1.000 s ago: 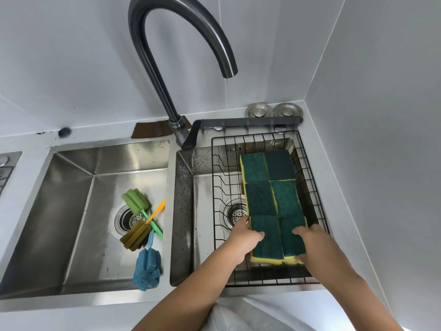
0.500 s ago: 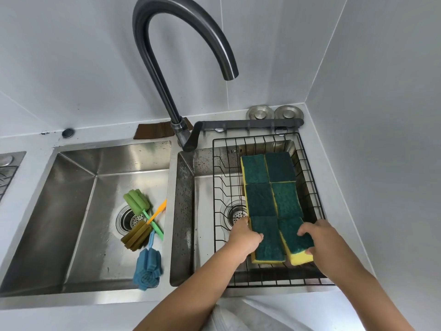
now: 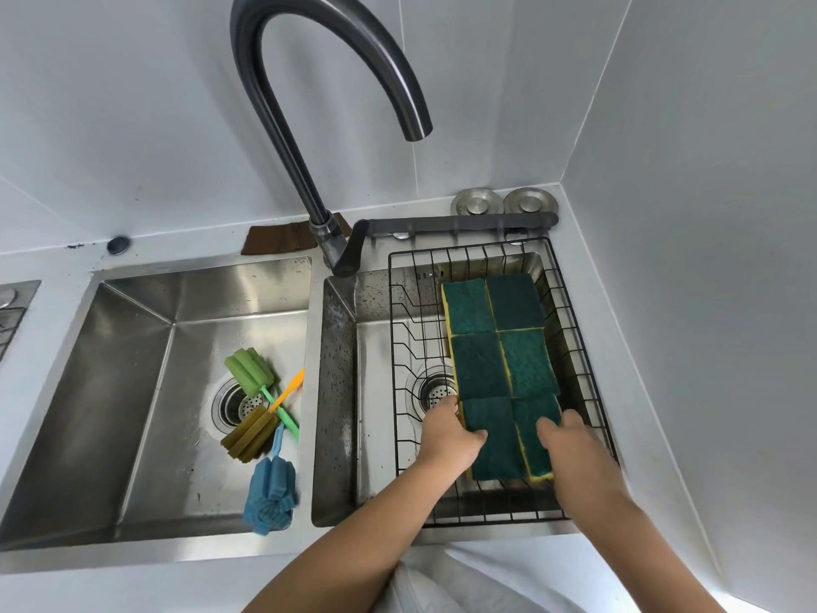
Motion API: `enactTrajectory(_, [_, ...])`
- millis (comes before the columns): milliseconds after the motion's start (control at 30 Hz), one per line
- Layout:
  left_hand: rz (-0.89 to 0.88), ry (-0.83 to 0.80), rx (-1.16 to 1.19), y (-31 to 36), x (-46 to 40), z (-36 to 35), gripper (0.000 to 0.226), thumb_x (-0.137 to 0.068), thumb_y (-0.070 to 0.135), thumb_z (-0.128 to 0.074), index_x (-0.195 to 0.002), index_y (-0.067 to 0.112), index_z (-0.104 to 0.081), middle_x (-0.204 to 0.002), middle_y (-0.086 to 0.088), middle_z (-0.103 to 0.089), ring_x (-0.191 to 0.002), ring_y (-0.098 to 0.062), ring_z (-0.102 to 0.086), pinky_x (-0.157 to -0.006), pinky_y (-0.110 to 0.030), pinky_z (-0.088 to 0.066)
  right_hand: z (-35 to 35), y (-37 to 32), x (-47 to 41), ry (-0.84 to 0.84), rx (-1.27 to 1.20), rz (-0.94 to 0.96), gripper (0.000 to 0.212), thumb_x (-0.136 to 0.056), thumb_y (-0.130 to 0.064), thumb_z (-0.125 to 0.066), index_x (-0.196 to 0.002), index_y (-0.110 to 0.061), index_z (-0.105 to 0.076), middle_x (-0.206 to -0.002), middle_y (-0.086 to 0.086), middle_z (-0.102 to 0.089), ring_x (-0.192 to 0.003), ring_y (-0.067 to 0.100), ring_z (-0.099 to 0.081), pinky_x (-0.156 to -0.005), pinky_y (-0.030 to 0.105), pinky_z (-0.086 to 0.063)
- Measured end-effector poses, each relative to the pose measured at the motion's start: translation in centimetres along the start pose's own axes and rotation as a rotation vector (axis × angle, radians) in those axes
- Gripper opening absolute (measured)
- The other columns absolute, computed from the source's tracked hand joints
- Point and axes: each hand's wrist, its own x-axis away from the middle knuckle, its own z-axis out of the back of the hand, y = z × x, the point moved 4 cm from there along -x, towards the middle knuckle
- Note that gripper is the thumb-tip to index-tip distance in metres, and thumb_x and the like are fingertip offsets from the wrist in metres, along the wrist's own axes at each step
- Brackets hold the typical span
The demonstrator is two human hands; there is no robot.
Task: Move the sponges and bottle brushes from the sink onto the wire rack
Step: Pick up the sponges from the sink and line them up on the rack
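Observation:
Several green-topped yellow sponges (image 3: 484,360) lie in two columns on the black wire rack (image 3: 415,329) over the right sink basin. My left hand (image 3: 446,431) grips the left edge of the nearest left sponge (image 3: 495,440). My right hand (image 3: 574,444) holds the nearest right sponge (image 3: 537,429) at its right side. Three bottle brushes lie in the left basin (image 3: 132,391) by its drain: a light green one (image 3: 250,369), an olive one (image 3: 250,435) with an orange handle, and a blue one (image 3: 269,493).
A tall dark faucet (image 3: 309,139) arches between the basins, its spout above the rack's back. Two metal drain caps (image 3: 504,201) sit at the back right corner. White walls close in behind and to the right. A brown cloth (image 3: 274,236) lies behind the faucet.
My right hand had lifted and tilted the nearest right sponge outward; now it lies flat against its neighbour. My left hand stays on the nearest left sponge.

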Motion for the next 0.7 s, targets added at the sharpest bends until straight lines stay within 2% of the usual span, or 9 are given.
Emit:
enactTrajectory(100, [-0.023, -0.018, -0.049, 0.2, -0.3, -0.2, 0.040, -0.080, 0.011, -0.066, -0.118, 0.010, -0.054, -0.117, -0.008, -0.065, -0.106, -0.024, -0.063, -0.089, -0.032, -0.055, -0.6, -0.6, -0.3, -0.039, 0.061, -0.024, 0.036, -0.083, 0.001, -0.056, -0.114, -0.011, -0.044, -0.117, 0.011, -0.045, -0.097, 0.024, -0.053, -0.075, 0.029, -0.049])
enactTrajectory(233, [0.020, 0.001, -0.044, 0.3, -0.9, -0.1, 0.034, -0.085, 0.022, -0.062, -0.116, 0.010, -0.053, -0.116, -0.009, -0.065, -0.103, -0.025, -0.063, -0.082, -0.028, -0.054, -0.4, -0.5, -1.2, -0.081, -0.007, 0.027, 0.024, -0.085, -0.010, -0.059, -0.107, -0.007, -0.050, -0.111, 0.013, -0.052, -0.091, 0.028, -0.061, -0.071, 0.030, -0.045])
enactTrajectory(300, [0.045, 0.008, -0.072, 0.3, -1.3, -0.1, 0.035, -0.083, 0.021, -0.063, -0.114, 0.011, -0.050, -0.115, -0.010, -0.064, -0.102, -0.027, -0.063, -0.082, -0.031, -0.054, -0.3, -0.5, -1.8, -0.104, -0.032, 0.007, 0.028, -0.085, -0.018, -0.063, -0.107, -0.006, -0.049, -0.110, 0.015, -0.051, -0.088, 0.028, -0.061, -0.070, 0.030, -0.045])
enactTrajectory(400, [0.057, 0.006, -0.088, 0.3, -1.7, -0.2, 0.031, -0.080, 0.018, -0.067, -0.104, 0.015, -0.046, -0.115, -0.008, -0.063, -0.104, -0.027, -0.062, -0.084, -0.033, -0.053, -0.8, -0.8, -2.5, -0.137, -0.026, -0.073, 0.037, -0.083, -0.014, -0.064, -0.112, -0.006, -0.043, -0.113, 0.018, -0.043, -0.092, 0.030, -0.056, -0.067, 0.031, -0.046])
enactTrajectory(467, [0.062, 0.011, -0.085, 0.2, -1.9, -0.1, 0.032, -0.078, 0.019, -0.069, -0.097, 0.018, -0.045, -0.112, -0.006, -0.063, -0.102, -0.026, -0.062, -0.081, -0.031, -0.053, -1.1, -1.1, -2.8, -0.116, -0.020, -0.127, 0.034, -0.084, -0.008, -0.060, -0.114, -0.006, -0.044, -0.114, 0.018, -0.043, -0.094, 0.030, -0.054, -0.066, 0.032, -0.045])
enactTrajectory(600, [0.044, 0.080, -0.132, -0.1, -2.3, 0.3, 0.039, -0.071, 0.022, -0.075, -0.101, 0.015, -0.052, -0.103, -0.006, -0.065, -0.095, -0.025, -0.064, -0.071, -0.028, -0.051, -1.6, -1.7, -3.0, -0.095, 0.020, -0.169, 0.033, -0.087, -0.008, -0.059, -0.117, -0.007, -0.046, -0.117, 0.019, -0.044, -0.100, 0.032, -0.054, -0.072, 0.033, -0.048])
enactTrajectory(700, [0.013, 0.101, -0.147, -0.1, -2.4, 0.2, 0.033, -0.070, 0.021, -0.075, -0.090, 0.020, -0.048, -0.095, -0.002, -0.063, -0.094, -0.023, -0.064, -0.070, -0.026, -0.050, -1.8, -1.3, -3.3, -0.119, -0.031, -0.185, 0.035, -0.086, -0.009, -0.060, -0.118, -0.006, -0.045, -0.117, 0.020, -0.042, -0.099, 0.033, -0.053, -0.071, 0.034, -0.047])
